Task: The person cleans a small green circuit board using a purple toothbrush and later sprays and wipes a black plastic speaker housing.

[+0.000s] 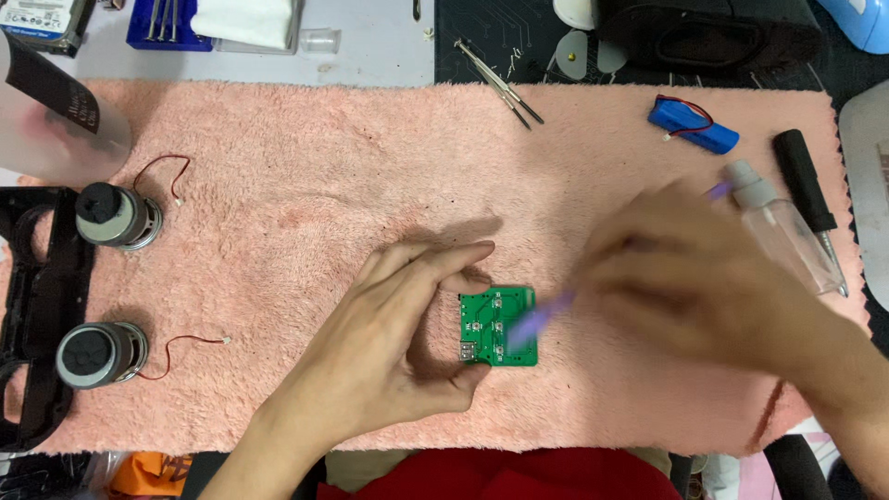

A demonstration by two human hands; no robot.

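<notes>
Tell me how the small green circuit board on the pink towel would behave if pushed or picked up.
The small green circuit board looks thin and flat, so probably stiff and light. Lying on the fluffy pink towel, it would likely drag rather than slide. The left hand pinches its edge, perhaps to steady it against the blurred purple tool in the right hand.

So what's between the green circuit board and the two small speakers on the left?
In the head view, the left hand holding the circuit board; beyond it, toward the speakers, only bare pink towel and a thin red wire.
</notes>
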